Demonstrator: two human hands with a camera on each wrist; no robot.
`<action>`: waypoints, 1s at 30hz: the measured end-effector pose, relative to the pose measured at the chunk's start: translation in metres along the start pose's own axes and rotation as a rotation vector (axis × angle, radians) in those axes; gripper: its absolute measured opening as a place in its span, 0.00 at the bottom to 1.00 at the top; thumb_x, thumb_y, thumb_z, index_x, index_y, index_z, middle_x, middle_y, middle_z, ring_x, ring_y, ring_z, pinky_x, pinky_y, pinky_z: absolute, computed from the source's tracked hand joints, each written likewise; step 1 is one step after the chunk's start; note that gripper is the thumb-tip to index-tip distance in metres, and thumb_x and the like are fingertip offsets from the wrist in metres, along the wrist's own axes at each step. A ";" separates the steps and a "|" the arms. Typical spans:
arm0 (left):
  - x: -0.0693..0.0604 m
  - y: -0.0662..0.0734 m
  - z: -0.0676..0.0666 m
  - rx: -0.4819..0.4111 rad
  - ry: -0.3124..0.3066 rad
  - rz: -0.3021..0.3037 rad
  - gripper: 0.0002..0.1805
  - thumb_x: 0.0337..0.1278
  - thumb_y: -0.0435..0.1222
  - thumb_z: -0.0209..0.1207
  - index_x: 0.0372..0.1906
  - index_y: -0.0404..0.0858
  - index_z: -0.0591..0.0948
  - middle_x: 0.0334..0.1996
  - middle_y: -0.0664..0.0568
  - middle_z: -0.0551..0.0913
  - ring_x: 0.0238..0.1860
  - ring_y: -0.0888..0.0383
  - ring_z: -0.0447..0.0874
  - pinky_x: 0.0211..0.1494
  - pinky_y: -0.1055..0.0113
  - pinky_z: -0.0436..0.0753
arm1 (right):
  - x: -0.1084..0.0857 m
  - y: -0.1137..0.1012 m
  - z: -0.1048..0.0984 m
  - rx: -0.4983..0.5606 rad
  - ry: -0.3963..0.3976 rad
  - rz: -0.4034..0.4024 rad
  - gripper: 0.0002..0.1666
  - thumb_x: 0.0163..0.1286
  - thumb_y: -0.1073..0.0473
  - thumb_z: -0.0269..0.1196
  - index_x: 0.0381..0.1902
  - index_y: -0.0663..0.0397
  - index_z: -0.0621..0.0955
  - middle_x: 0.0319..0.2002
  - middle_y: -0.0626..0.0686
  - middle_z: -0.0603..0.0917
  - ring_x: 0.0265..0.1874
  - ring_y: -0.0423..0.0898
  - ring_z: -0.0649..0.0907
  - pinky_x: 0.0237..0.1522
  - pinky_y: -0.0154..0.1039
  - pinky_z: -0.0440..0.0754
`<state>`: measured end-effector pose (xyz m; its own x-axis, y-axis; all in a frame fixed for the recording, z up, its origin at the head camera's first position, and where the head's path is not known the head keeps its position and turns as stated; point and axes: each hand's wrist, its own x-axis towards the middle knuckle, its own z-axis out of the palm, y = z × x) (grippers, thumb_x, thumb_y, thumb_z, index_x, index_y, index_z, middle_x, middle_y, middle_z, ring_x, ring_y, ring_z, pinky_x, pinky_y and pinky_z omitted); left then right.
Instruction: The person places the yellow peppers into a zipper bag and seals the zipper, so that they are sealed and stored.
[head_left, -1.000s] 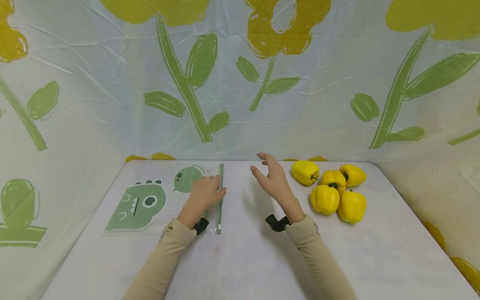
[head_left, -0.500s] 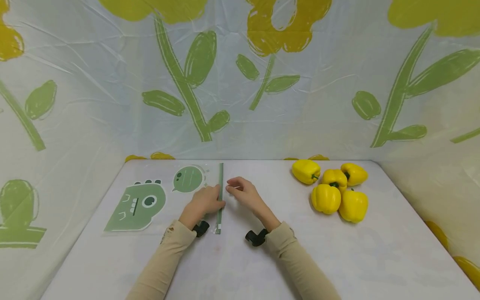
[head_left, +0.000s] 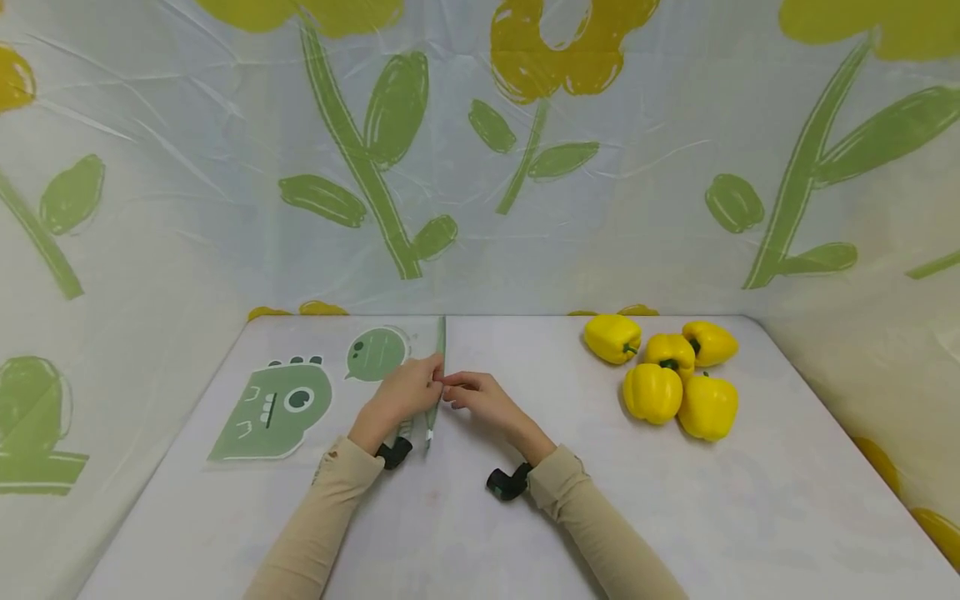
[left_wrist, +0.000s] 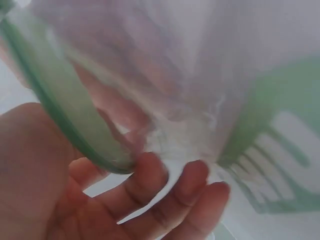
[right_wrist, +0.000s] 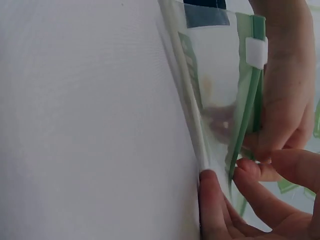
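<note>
A clear zip bag (head_left: 307, 417) with green cartoon prints lies at the left of the table, its green zip edge (head_left: 441, 333) lifted along the right side. In the right wrist view its mouth is parted into two strips, and a white slider (right_wrist: 256, 52) sits on the green one. My left hand (head_left: 405, 390) grips the bag by this edge, fingers curled. From the right, my right hand (head_left: 491, 406) pinches the same edge, its fingertips (right_wrist: 210, 182) at the parted strips. The two hands meet there, so part of the edge is hidden.
Several yellow bell peppers (head_left: 653, 393) stand grouped on the right of the white table (head_left: 555, 533). A flower-print cloth (head_left: 600, 250) hangs behind and at both sides. Each wrist wears a black camera (head_left: 508, 482).
My right hand has come left from beside the peppers to the zip edge. The edge, flat before, is now raised and parted between both hands. The peppers have stayed put.
</note>
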<state>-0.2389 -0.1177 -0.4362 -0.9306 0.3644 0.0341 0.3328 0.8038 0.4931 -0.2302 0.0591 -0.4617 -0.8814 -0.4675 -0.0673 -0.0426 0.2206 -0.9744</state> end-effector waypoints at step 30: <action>-0.028 0.016 0.004 -0.012 0.180 -0.023 0.16 0.43 0.36 0.66 0.14 0.41 0.71 0.12 0.56 0.69 0.18 0.59 0.66 0.22 0.67 0.66 | 0.001 0.002 -0.022 0.180 0.052 -0.019 0.25 0.72 0.67 0.49 0.64 0.74 0.71 0.60 0.70 0.76 0.44 0.58 0.86 0.50 0.48 0.82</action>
<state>-0.2070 -0.1133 -0.4326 -0.9505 0.2550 0.1776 0.3104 0.8048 0.5060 -0.2421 0.0782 -0.4591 -0.9046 -0.4242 -0.0416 0.0210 0.0532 -0.9984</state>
